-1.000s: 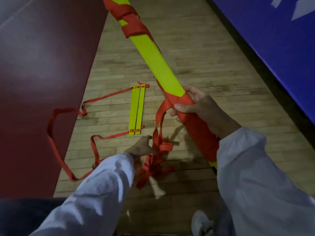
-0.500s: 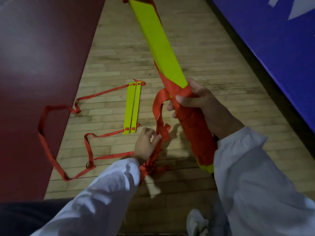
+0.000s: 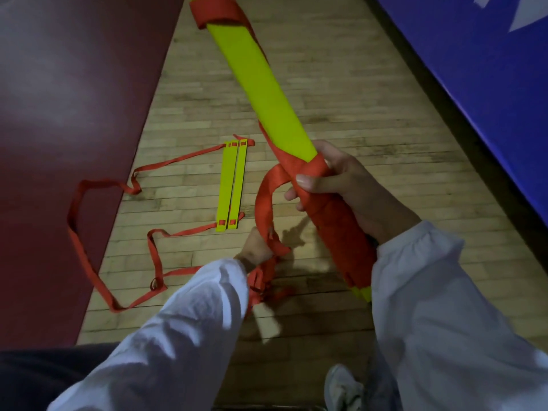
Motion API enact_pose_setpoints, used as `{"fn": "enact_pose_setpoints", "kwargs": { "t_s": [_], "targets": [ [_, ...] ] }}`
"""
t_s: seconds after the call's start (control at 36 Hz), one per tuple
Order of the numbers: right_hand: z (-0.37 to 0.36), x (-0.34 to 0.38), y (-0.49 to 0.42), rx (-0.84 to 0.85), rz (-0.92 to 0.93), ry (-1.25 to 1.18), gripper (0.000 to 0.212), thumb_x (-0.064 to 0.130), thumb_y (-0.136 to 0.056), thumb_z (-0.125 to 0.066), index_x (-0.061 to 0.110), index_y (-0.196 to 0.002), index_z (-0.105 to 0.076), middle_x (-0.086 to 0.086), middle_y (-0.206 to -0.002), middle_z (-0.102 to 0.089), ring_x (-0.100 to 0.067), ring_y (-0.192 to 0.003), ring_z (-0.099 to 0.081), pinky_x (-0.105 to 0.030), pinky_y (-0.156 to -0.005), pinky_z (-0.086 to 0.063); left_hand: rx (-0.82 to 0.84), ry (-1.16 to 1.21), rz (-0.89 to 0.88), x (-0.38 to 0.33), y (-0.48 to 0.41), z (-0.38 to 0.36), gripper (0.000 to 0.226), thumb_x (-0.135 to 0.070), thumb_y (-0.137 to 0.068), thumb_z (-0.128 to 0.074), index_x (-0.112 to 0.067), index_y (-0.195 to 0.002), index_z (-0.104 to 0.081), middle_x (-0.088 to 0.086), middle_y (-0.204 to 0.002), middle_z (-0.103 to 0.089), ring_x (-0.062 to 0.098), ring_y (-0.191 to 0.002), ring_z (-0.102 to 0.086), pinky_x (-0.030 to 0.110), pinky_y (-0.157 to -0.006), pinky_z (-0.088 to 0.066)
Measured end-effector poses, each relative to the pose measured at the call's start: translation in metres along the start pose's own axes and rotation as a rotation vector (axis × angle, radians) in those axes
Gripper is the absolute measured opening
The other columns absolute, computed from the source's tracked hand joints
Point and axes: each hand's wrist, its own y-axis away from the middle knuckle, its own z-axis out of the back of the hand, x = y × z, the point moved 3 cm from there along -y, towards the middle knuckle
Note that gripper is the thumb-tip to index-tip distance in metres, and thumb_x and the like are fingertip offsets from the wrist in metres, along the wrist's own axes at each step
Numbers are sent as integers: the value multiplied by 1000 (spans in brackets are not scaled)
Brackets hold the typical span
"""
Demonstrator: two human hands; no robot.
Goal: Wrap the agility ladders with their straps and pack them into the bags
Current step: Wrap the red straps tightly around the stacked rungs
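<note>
— Where is the ladder?

— Most of it is a bundle of yellow rungs point(image 3: 267, 93) that I hold up over the wooden floor point(image 3: 355, 84). It is tilted, with its far end pointing away to the left and its near end down by my right sleeve point(image 3: 444, 292). The orange strap point(image 3: 262, 200) is wound thickly round the lower part and again near the far end.

— How do you hold it?

— My right hand point(image 3: 350, 188) grips the wrapped part. The fingers curl round it from behind and the thumb presses across the front, on the strap.

— And the other hand?

— My left hand point(image 3: 258, 244) is lower, just left of the bundle, closed on the strap. From there the strap loops up to the bundle beside my right thumb. I see only the back of that hand, not the fingertips. More strap hangs bunched beneath it.

— What lies around?

— Left of the bundle, two loose rungs point(image 3: 231, 185) lie side by side on the floor. The strap joins them and trails in loops onto the red mat point(image 3: 59, 114). A blue mat point(image 3: 474, 69) lines the right side, and my shoe point(image 3: 341, 387) shows at the bottom edge.
</note>
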Motion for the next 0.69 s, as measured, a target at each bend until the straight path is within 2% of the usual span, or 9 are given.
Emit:
{"fn": "enact_pose_setpoints", "kwargs": {
  "t_s": [0.14,0.22,0.28,0.36,0.42,0.47,0.56,0.61,0.69],
  "targets": [
    [13,-13,-6,-68,-55,34,45,-9,-82,-64,4,-122,-52,-8,-82,-69,-21,-68,-71,-28,-54,-57,21,-71,-4,9,13,30,38,19,-69,-63,-19,-68,-59,-1,-76,-58,12,-67,-55,19,-55,-43],
    [15,-18,-7,-55,-95,37,45,-10,-83,-63,9,-122,-54,-8,-88,-68,-21,-67,-70,-28,-54,-58,294,-438,112,22,26,51,51,0,-79,-67,-5,-128,-54,15,-127,-49,29,-114,-53,29,-89,-48],
    [11,-21,-7,-16,-131,51,44,-11,-84,-62,10,-121,-55,-9,-88,-68,-20,-66,-70,-28,-54,-58,296,-470,154,16,31,68,65,7,-81,-57,-4,-143,-38,19,-142,-40,30,-127,-44,31,-95,-43],
    [-2,-29,-7,63,-181,39,44,-9,-79,-68,7,-118,-55,-16,-85,-66,-21,-66,-70,-30,-54,-58,21,-72,84,-23,35,100,44,24,-78,-44,1,-113,-59,17,-110,-63,21,-87,-58,28,-68,-45],
    [-11,-38,-6,156,-229,-1,50,-4,-73,-73,10,-117,-56,-19,-82,-67,-24,-67,-70,-33,-56,-59,-56,239,49,-52,37,114,32,25,-81,-42,0,-89,-61,8,-78,-65,12,-67,-60,21,-64,-47],
    [-23,-44,-5,276,-286,-53,58,6,-68,-81,15,-120,-57,-18,-82,-69,-26,-70,-70,-35,-58,-60,-57,450,25,-81,46,125,24,17,-86,-43,0,-82,-59,8,-70,-63,17,-65,-60,25,-67,-50],
    [-40,-43,-4,354,-327,-38,76,10,-62,-87,11,-128,-50,-17,-86,-69,-29,-70,-69,-33,-56,-58,61,611,14,-113,65,132,23,4,-94,-39,-7,-80,-54,-3,-58,-62,8,-53,-56,20,-54,-47],
    [-50,-37,-4,350,-316,-40,60,-2,-70,-70,10,-125,-50,-12,-85,-70,-25,-68,-70,-32,-54,-58,220,682,63,-121,81,132,25,-1,-97,-35,-7,-80,-52,-5,-51,-60,3,-43,-54,14,-44,-45],
    [-62,-28,-4,342,-290,-63,53,-6,-72,-61,9,-122,-51,-15,-85,-69,-24,-67,-70,-32,-54,-58,496,696,118,-126,99,132,27,-15,-93,-41,-6,-85,-64,5,-67,-69,12,-52,-64,22,-50,-53]
  ]
}}
